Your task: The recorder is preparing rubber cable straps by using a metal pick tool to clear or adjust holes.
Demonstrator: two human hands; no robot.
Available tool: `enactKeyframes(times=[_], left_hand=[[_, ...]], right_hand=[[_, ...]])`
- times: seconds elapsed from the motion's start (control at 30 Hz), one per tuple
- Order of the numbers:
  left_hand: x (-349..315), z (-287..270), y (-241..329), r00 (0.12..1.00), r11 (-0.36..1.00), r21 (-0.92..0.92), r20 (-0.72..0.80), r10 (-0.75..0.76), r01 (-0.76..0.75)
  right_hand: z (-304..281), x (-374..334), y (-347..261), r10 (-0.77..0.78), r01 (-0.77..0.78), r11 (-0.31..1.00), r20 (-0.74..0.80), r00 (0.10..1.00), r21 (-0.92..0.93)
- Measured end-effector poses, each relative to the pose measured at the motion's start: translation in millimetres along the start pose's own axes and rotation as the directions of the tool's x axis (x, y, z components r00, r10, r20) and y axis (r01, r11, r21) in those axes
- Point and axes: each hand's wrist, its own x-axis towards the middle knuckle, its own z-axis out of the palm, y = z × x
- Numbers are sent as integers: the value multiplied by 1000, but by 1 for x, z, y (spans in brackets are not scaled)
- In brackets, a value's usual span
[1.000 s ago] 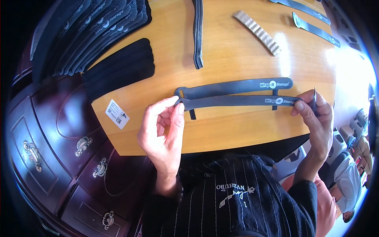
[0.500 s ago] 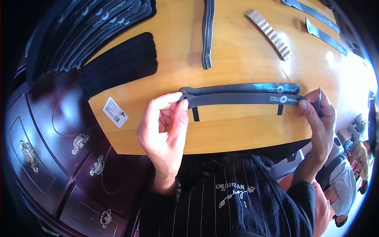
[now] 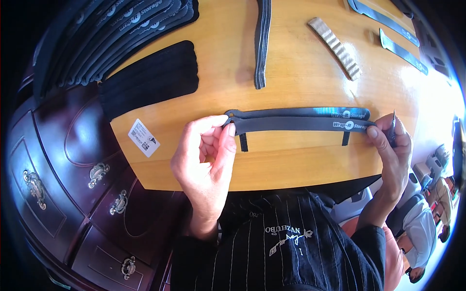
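A dark grey hook-and-loop strap (image 3: pixel 291 125) is stretched level across the near part of the table. My left hand (image 3: pixel 204 160) pinches its left end, next to a small hole. At the other end my right hand (image 3: pixel 394 150) grips the strap between thumb and finger. A small dark pointed tool (image 3: pixel 392 135) also sits in the right hand; its kind is unclear. Just behind runs a second, similar strap (image 3: pixel 286 113), partly overlapped by the first. Below the held strap show two short black strips (image 3: pixel 244 142), one near each end.
Layered dark straps (image 3: pixel 121 34) fill the far left, with a black fabric piece (image 3: pixel 153 72) nearer. A white label (image 3: pixel 144 137) lies left of my hand. Farther back are a bundle of straps (image 3: pixel 262 43), a corrugated cardboard strip (image 3: pixel 335 48) and two loose straps (image 3: pixel 403 54). People sit at right.
Both hands keep hold of the strap, which sits very slightly lower in the picture. The tabletop items appear shifted slightly right and down.
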Motion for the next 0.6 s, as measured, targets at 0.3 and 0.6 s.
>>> enactKeyframes(times=[0.3,0.6], left_hand=[[1,1,2,1000,1000,-10,-4,-23,23],[0,6,10,995,993,57,-30,-97,99]], right_hand=[[1,2,0,22,-22,1000,6,1000,6],[1,-2,-4,30,-30,1000,-15,999,2]])
